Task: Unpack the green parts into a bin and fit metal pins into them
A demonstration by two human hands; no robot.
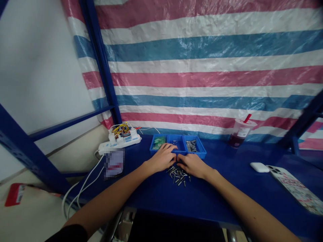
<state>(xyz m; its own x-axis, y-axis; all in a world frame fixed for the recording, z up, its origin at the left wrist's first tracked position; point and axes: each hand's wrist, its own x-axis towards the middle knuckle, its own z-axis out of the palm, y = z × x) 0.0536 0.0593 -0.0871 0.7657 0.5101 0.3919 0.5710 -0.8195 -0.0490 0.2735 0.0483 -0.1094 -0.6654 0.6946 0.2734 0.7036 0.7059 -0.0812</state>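
A blue tray (202, 155) with three compartments stands at the back of the blue table. Green pieces (158, 142) lie in its left compartment, a few thin metal bits in the middle one, and metal pins (191, 145) in the right one. In front of the tray is a loose pile of small metal parts (179, 176). My left hand (163, 157) is at the tray's front edge, fingers bent, fingertips close to my right hand. My right hand (193, 164) is closed just above the pile, fingers curled. Whatever either hand holds is too small to make out.
On the left of the table (161, 198) are a white power strip (121, 143) with cables and a blurred-out phone-like item (114, 163). A cup with a red straw (241, 132), a white case (259, 167) and a phone (295, 188) are on the right.
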